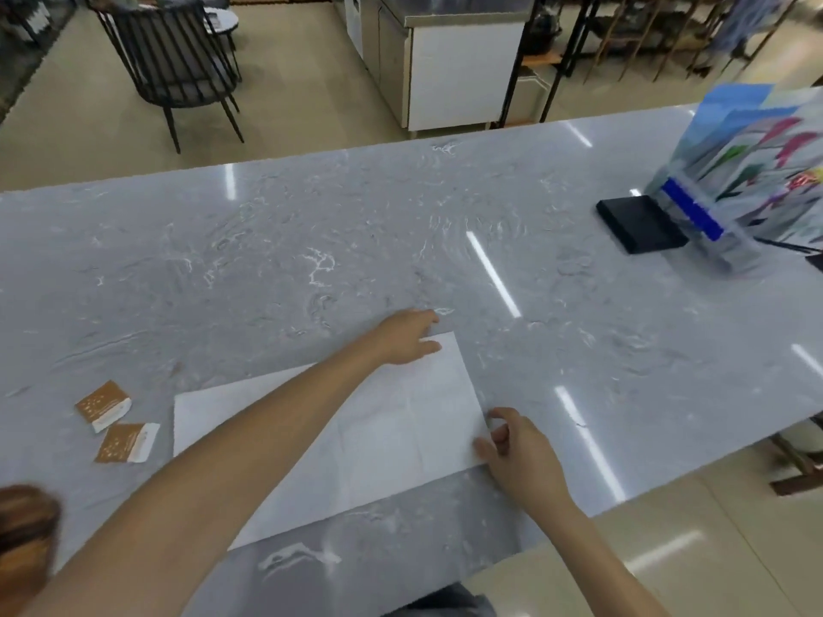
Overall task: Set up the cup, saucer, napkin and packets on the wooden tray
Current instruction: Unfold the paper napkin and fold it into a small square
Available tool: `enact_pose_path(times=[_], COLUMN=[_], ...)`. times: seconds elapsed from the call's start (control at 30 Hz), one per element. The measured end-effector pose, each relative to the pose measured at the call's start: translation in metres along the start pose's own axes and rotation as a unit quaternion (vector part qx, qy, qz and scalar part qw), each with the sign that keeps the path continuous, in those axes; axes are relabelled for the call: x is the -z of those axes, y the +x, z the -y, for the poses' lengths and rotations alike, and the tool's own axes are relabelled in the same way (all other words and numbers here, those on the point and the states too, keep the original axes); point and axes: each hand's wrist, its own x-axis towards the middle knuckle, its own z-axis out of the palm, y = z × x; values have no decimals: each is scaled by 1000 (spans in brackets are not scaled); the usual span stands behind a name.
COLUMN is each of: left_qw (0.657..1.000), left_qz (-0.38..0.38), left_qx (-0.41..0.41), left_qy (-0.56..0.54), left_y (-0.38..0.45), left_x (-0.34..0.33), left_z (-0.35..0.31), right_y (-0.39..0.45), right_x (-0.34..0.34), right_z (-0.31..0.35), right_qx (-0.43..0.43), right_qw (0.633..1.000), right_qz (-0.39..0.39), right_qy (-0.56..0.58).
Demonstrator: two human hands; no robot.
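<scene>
While flat on counter [311, 242] | napkin [401, 429] (white) | both hands touching corners

Bare, sleeveless forearms; unadorned hands [407, 338]

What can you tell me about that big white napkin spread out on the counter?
The napkin is a large, thin white sheet that looks like paper, opened out flat on the grey marbled counter and turned at an angle to its edge. Faint fold creases cross it. The left hand rests on its far corner, with the forearm crossing above the sheet. The right hand pinches its right-hand corner. Two brown-and-white packets lie just left of it, not touching.
</scene>
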Motion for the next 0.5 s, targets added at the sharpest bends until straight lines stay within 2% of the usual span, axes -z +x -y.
enact_pose_path(times=[0.17,0.3,0.4,0.5], left_qw=[996,992,986,979], left_qz=[56,43,21,-34], left_qx=[-60,-108,-124,-122], left_qy=[19,-58,-112,-161], left_y=[28,21,3,-15], left_x=[5,21,42,68], left_z=[-14,-16,-13,-5], right_y=[-3,5,25,48], right_x=[-6,-1,13,35], right_z=[-4,-10,-7,3], right_qx=[6,22,82,88], right_qw=[999,996,995,985], right_qz=[-29,-42,5,82], right_qy=[31,75,64,126])
